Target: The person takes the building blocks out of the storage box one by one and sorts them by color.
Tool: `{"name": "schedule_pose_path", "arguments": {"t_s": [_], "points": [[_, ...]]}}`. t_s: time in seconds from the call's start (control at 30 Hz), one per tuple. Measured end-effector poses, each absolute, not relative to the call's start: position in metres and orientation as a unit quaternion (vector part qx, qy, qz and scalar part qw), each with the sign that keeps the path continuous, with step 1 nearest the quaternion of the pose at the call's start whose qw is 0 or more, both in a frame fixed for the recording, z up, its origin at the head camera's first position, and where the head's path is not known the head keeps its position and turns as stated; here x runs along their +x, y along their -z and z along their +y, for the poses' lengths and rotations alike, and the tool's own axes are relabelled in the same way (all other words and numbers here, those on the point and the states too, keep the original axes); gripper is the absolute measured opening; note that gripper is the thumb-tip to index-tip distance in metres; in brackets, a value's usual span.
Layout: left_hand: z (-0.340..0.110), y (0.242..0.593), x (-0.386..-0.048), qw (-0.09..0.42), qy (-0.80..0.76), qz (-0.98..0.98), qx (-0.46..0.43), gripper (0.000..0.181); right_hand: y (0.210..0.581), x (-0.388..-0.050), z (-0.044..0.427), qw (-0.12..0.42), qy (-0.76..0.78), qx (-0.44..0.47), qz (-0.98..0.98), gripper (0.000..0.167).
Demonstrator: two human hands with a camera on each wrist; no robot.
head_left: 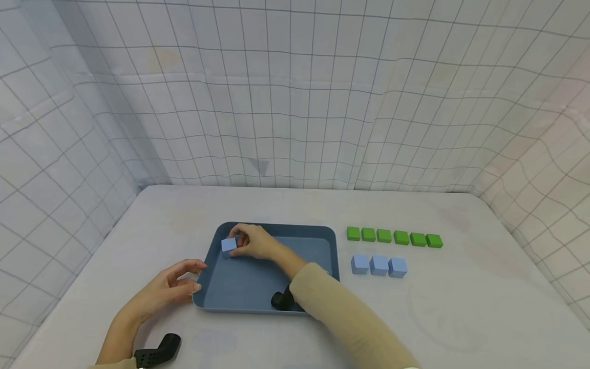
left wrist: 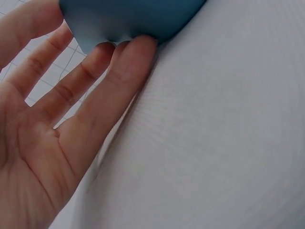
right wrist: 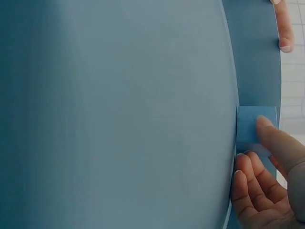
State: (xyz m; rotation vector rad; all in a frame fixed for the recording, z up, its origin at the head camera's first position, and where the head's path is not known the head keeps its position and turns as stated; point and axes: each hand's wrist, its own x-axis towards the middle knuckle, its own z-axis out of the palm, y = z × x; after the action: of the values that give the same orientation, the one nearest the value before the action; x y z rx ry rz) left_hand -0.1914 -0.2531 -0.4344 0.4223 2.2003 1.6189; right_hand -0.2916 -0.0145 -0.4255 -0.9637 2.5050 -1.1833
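A light blue cube [head_left: 228, 245] is in the far left part of the blue-grey tray [head_left: 244, 310]. My right hand [head_left: 255, 242] pinches it between thumb and fingers. In the right wrist view, the cube [right wrist: 247, 129] is low by the tray's side wall, with the thumb on one face; whether it touches the floor I cannot tell. My left hand [head_left: 168, 287] is at the tray's left side, its fingertips against the outer wall. The left wrist view shows the thumb and fingers of that hand [left wrist: 62, 124] extended to the tray wall [left wrist: 128, 19].
Right of the tray stand three light blue cubes [head_left: 379, 265] in a row. Behind them is a row of several green blocks [head_left: 384, 236]. The right sleeve [head_left: 345, 312] crosses the tray's near right corner. White grid-patterned cloth [head_left: 295, 102] encloses the white table [head_left: 461, 297].
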Motion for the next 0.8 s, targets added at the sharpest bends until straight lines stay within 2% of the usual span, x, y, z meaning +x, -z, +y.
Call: {"name": "schedule_pose_path", "arguments": {"t_s": [0.3,0.8], "points": [[-0.253,0.434,-0.193,0.194,-0.575,0.78,0.154,0.042,0.418,-0.292,-0.002,0.109,0.406,-0.33,0.845,0.034],[-0.255,0.436,-0.194,0.196,-0.585,0.771,0.158,0.038,0.386,-0.285,0.026,0.109,0.399,-0.337,0.846,0.033]]}}
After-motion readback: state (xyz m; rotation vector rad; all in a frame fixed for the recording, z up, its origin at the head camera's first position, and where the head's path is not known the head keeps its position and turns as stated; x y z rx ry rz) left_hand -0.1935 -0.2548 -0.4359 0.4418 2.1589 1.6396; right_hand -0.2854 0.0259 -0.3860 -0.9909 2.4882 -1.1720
